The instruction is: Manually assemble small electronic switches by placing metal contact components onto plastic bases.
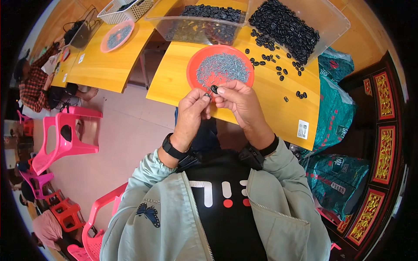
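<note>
My right hand (pixel 241 104) pinches a small black oval plastic piece (pixel 214 88) between thumb and fingers. Close beside it, my left hand (pixel 190 112) is closed in a pinch on something small and dark, mostly covered by the fingertips. Both hands meet over the near rim of a red round plate (pixel 190 69), which is heaped with small silvery screws (pixel 224 67). To the plate's right, loose black oval pieces (pixel 279 73) lie scattered on the yellow table (pixel 270 117).
A clear plastic bin (pixel 335 21) of black pieces lies tipped at the back right; another clear bin (pixel 196 30) stands behind the plate. Green woven sacks (pixel 333 108) fill the right side. A pink plate (pixel 104 45), pink stool (pixel 65 135) and a person (pixel 35 82) are left.
</note>
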The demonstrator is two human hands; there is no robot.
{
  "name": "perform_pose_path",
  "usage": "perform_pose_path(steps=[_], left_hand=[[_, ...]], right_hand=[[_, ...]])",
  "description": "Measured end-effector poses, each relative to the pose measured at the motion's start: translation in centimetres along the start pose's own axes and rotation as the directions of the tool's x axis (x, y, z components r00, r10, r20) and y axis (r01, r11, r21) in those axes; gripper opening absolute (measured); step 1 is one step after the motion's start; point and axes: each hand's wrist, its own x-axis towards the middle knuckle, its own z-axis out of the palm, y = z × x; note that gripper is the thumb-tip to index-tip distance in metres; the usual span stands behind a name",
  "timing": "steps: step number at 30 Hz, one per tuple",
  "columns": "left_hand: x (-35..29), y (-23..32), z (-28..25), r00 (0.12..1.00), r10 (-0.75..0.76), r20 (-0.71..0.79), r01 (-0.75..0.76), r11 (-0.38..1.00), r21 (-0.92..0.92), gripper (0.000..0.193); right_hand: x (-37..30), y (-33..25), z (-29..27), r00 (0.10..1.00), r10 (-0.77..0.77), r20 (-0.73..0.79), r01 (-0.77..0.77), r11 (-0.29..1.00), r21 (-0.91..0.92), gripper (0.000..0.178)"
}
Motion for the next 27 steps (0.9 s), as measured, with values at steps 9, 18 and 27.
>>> perform_pose_path(steps=[9,18,27], left_hand=[[-0.05,0.1,-0.05,1.0,0.018,0.003,-0.018,0.999,0.046,0.011],[-0.21,0.02,-0.06,1.0,0.023,0.006,-0.024,0.994,0.103,0.01],[-0.19,0.11,0.06,1.0,-0.006,0.018,0.004,0.994,0.11,0.012]], right_hand=[[-0.6,-0.42,0.7,0.973,-0.23,0.019,0.224,0.924,-0.31,0.01],[-0.94,-0.42,0.69,0.944,-0.323,0.062,0.32,0.858,-0.401,0.01],[-0.97,-0.28,0.46,0.954,-0.28,0.107,0.299,0.861,-0.412,0.011]])
